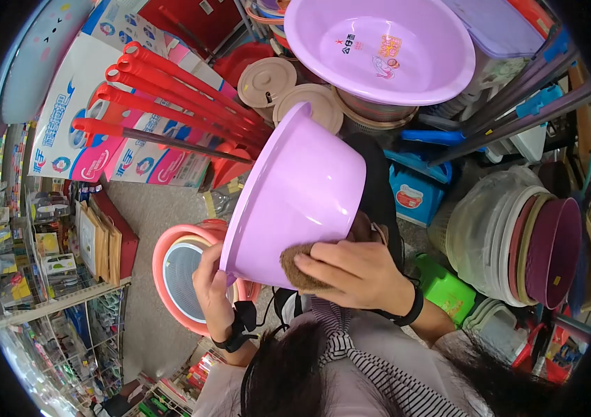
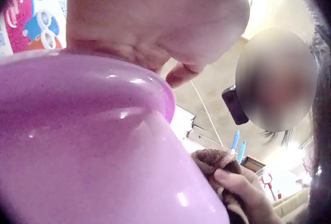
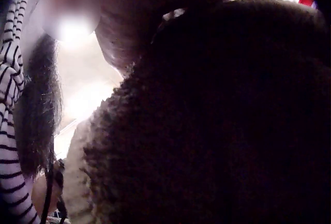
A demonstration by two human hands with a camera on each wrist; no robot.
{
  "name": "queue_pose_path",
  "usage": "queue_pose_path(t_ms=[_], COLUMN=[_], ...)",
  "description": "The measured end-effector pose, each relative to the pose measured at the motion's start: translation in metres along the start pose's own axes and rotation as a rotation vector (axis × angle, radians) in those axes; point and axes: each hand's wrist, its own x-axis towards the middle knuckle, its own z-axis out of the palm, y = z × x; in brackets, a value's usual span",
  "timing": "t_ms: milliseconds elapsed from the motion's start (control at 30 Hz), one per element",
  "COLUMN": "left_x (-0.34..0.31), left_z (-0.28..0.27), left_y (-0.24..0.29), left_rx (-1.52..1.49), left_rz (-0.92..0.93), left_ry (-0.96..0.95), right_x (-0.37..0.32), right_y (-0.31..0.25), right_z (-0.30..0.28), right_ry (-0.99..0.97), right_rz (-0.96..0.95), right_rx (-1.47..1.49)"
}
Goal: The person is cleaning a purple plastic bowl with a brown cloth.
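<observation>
A glossy lilac plastic basin is tipped on its side in front of the person's chest, its rim facing left in the head view. The left hand grips it by the near part of the rim, which the left wrist view also shows close up. In the right hand is a brown fuzzy cloth, pressed to the basin's outer wall near the person. That cloth fills most of the right wrist view as a dark mass, hiding the basin there. Dark bands circle both wrists.
A second lilac basin with printed characters lies beyond. Red-tipped poles lean across printed cartons at left. Nested coral and grey basins stand on the floor. Stacked tubs and a blue dustpan crowd the right; shelves line the left.
</observation>
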Motion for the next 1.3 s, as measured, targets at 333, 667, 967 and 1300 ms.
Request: queue_pose_path(t_ms=[333,667,967,1300], left_x=[-0.003,-0.007,-0.012,-0.003], left_z=[0.013,0.017,0.026,0.012], left_y=[0.025,0.0,-0.012,-0.015], left_rx=[0.255,0.226,0.254,0.209], left_rz=[0.092,0.555,0.401,0.252], left_ry=[-0.08,-0.141,-0.06,0.002], right_x=[-0.011,0.02,0.017,0.024], right_y=[-0.009,0.019,-0.008,0.003], right_z=[-0.008,-0.026,-0.007,-0.031], right_ry=[-0.105,0.286,0.08,-0.108], right_rz=[0.041,0.383,0.081,0.158], right_rx=[0.169,-0.046,-0.15,-0.154])
